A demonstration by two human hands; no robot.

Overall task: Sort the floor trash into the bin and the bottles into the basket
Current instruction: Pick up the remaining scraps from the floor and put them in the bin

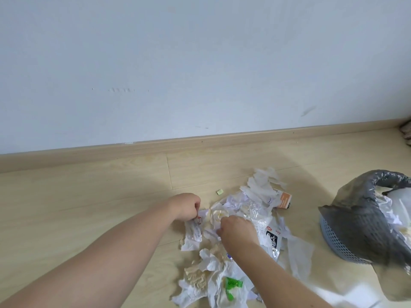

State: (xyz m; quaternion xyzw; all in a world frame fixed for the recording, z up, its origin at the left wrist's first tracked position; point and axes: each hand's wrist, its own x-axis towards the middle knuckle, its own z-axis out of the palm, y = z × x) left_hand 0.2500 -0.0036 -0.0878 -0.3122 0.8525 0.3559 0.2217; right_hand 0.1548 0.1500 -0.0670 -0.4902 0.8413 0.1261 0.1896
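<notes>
Reaching in from the left, the left hand curls its fingers round the top edge of a white wrapper lying on the wooden floor. Just right of it, the right hand pinches crumpled paper in the middle of the trash pile, a spread of tissues, clear plastic and printed packets. An orange-labelled packet lies at the pile's far edge. Further right stands the blue slotted bin, lined with a grey bag holding some trash.
</notes>
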